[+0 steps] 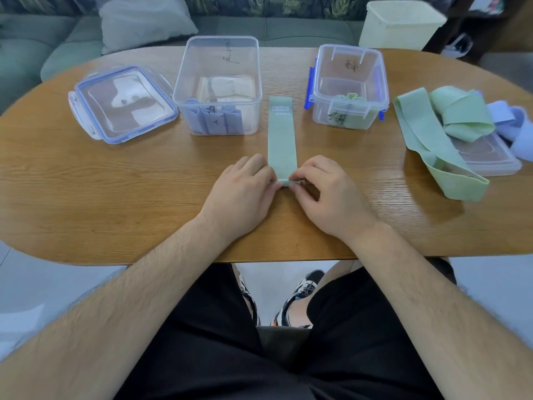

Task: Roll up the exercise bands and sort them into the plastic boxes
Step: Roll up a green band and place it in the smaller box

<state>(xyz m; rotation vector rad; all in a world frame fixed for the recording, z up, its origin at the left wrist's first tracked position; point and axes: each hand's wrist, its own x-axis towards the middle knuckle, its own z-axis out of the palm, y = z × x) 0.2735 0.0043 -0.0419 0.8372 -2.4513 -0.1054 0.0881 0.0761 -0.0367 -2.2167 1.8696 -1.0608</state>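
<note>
A green exercise band lies flat down the middle of the wooden table, its near end folded into a small roll. My left hand and my right hand pinch that rolled end from either side. Behind it on the left stands a clear plastic box holding rolled lilac bands. The box with blue clips on the right holds rolled green bands. A pile of loose green bands and lilac bands lies at the far right.
A clear lid with a blue rim lies at the left of the table. Another lid sits under the loose pile. A cream bin and a sofa with a cushion stand beyond the table.
</note>
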